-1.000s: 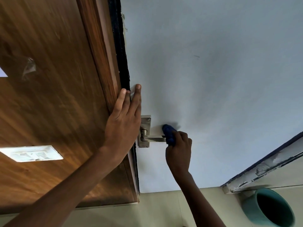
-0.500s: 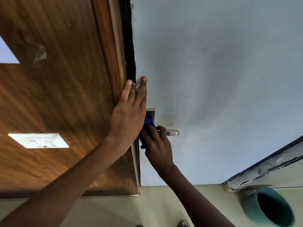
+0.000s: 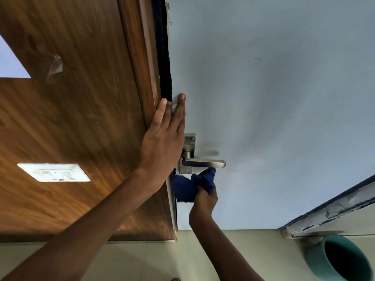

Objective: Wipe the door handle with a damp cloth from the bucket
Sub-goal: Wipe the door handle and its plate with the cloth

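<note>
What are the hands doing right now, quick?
Left hand: open, flat against the door edge beside the door handle.
Right hand: closed, holding the blue cloth just under the lever.

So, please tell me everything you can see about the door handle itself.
The door handle is a lever of brushed silver metal, as it looks, on a rectangular backplate with a screw near its top corner. It sits on the pale blue-grey door, close to the edge, its lever level and pointing away from that edge. The left hand covers part of the plate. The blue cloth, held in the right hand, reaches the lever's underside.
</note>
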